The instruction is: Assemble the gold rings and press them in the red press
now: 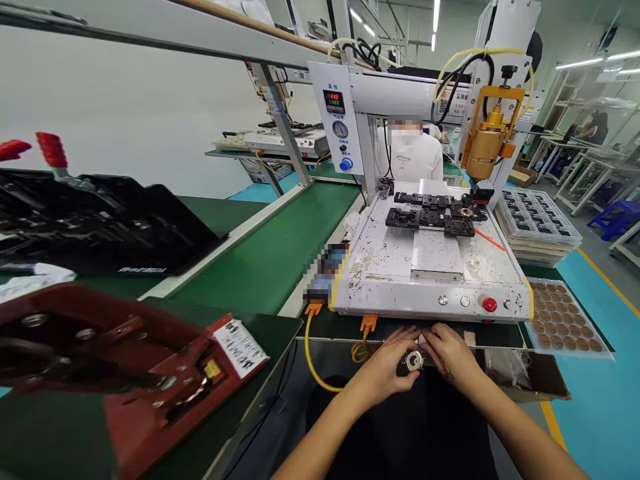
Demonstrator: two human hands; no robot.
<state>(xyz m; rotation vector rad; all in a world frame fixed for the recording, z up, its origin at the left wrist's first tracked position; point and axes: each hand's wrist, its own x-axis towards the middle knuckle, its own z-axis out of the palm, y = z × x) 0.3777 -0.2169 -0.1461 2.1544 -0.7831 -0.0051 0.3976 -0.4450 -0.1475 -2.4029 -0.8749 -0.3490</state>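
Both my hands meet low in front of me, just below the front edge of the white dispensing machine (430,293). Between them is a small round metal part (415,361) with a pale ring face. My left hand (387,363) curls its fingers around the part from the left. My right hand (450,353) pinches it from the right, fingers pressed together. My lap and dark clothing lie underneath. Black fixtures (433,217) sit on the machine's bed under a gold dispensing head (487,143).
A clear tray of several round brown discs (565,320) lies at the right, and stacked trays of dark parts (537,220) behind it. A green conveyor belt (270,247) runs on the left. A red hand press (130,373) stands near left. Another person (413,153) sits behind the machine.
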